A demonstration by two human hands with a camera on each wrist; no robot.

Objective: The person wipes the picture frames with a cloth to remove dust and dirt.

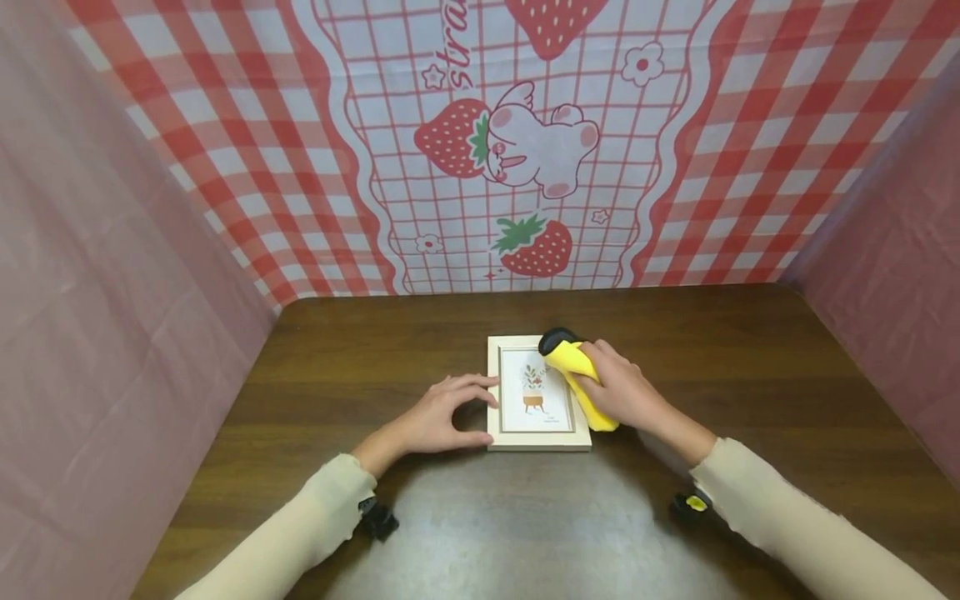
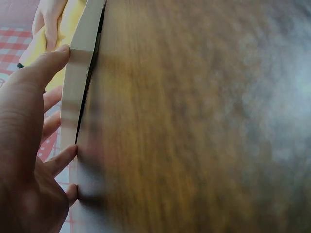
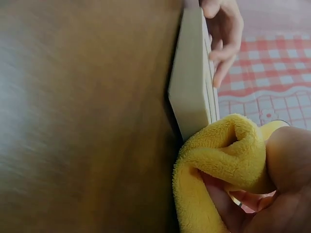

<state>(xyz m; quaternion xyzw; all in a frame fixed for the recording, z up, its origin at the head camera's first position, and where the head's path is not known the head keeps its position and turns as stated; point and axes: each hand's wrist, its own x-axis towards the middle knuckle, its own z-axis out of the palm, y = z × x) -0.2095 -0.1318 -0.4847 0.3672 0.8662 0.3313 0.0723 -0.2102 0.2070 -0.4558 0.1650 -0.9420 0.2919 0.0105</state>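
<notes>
A cream picture frame [image 1: 540,442] with a potted-plant print lies face up on the wooden table. At its left side, my left hand [image 1: 442,414] touches the border with spread fingertips, the thumb by the near left corner. My right hand [image 1: 626,389] grips a bunched yellow cloth [image 1: 576,364] whose far end is black. The cloth lies over the frame's right side, covering part of the border and print. Close up in the right wrist view, the fluffy cloth [image 3: 221,160] touches the corner of the frame [image 3: 189,82]. The left wrist view has the left thumb [image 2: 53,63] on the frame's edge.
The brown wooden table [image 1: 360,350] extends around the frame. A red-and-white strawberry-print cloth [image 1: 525,208] hangs behind its far edge. Pink curtains [image 1: 112,292] stand on both sides. Black devices [image 1: 378,518] are strapped at the wrists.
</notes>
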